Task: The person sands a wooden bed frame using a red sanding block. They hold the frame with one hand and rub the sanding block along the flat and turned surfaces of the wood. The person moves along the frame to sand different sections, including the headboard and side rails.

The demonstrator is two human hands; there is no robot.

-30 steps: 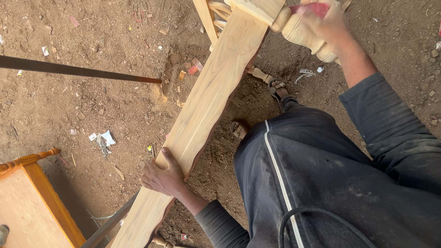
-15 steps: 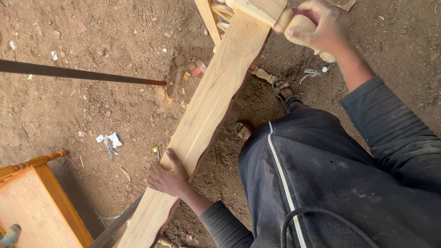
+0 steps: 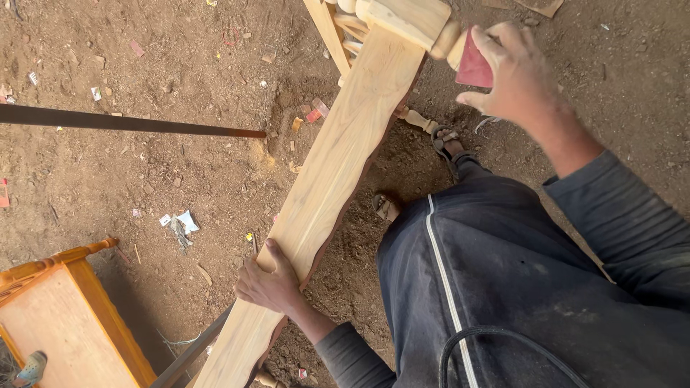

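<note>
Both hands engaged, arms spread.
Left hand [image 3: 269, 286] clamped, thumb on top; right hand [image 3: 512, 70] extended forward, fingers pinched shut.

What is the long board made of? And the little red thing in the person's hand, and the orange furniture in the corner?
The long board looks like bare, unvarnished wood: pale, matt, with grain lines. The red sheet under the right hand is thin and flat, likely sandpaper, though its surface is too small to tell. The orange furniture seems to be wood too, with an orange stain or varnish.
</note>
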